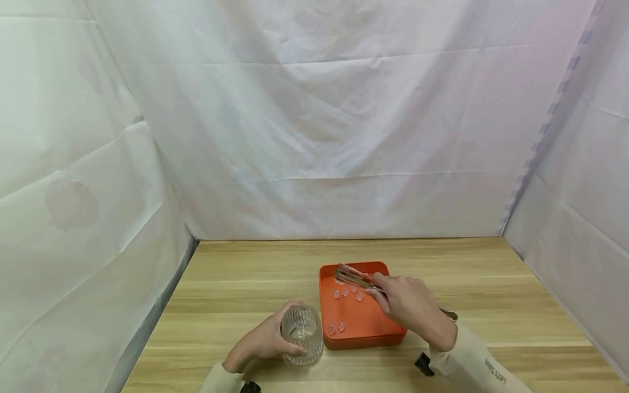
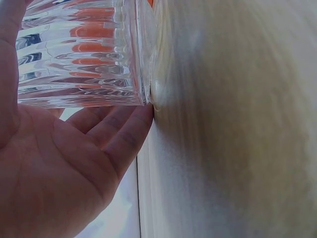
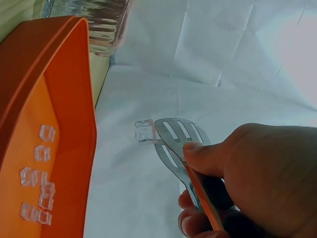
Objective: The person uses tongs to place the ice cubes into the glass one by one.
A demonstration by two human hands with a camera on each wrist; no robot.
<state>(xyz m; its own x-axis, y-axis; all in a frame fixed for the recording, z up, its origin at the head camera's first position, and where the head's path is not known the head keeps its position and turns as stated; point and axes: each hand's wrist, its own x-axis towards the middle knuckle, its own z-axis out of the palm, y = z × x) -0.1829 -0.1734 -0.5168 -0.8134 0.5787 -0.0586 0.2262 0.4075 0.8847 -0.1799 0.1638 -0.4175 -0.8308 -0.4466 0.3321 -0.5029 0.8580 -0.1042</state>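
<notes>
My left hand [image 1: 265, 337] holds a clear ribbed glass [image 1: 314, 339], thumb on its near side and fingers round its far side. In the left wrist view the glass [image 2: 84, 54] stands on the table. Something small and clear lies inside it. My right hand [image 1: 413, 307] grips metal tongs [image 1: 357, 278] above the orange tray [image 1: 363, 322]. The right wrist view shows the slotted ends of the tongs [image 3: 173, 134] with a clear cube [image 3: 145, 132] at their tips. Several more clear cubes [image 1: 345, 292] lie on the tray's floor.
The wooden table [image 1: 236, 284] carries the tray, right beside the glass. White cloth [image 1: 314, 136] hangs behind the table and on both sides. A dark, rounded end of some object [image 1: 449, 314] shows behind my right wrist.
</notes>
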